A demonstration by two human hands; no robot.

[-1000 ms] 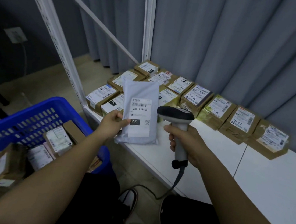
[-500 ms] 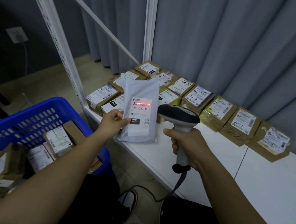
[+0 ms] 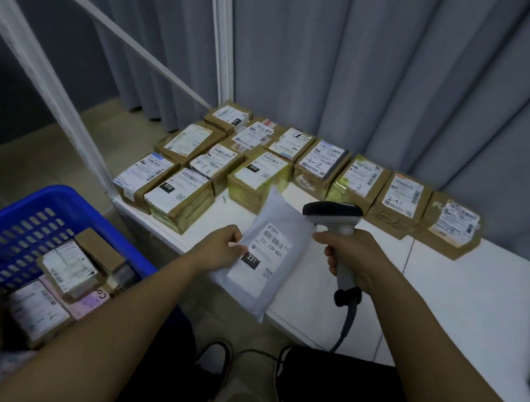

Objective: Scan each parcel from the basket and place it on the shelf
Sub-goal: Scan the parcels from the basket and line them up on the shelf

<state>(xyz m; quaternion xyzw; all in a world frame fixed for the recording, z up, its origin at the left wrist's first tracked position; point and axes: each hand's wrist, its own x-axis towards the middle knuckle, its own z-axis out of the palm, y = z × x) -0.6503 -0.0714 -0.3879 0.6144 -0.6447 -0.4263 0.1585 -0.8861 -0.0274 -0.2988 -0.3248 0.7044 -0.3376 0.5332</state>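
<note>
Mailer [image 3: 264, 259] lowered, tilted, left grip [image 3: 219, 248] pinching edge

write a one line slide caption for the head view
Left hand holds a white mailer over the shelf, right hand grips the scanner, boxes behind.

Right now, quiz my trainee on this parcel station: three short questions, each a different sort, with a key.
1. True or false: the left hand pinches the grey mailer by its edge.
2. Multiple choice: the right hand grips A) a tape gun, B) a barcode scanner, C) a marker.
3. Fill in: the parcels still to scan sit in the blue ____.

Key: 1 true; 2 B; 3 basket.
</note>
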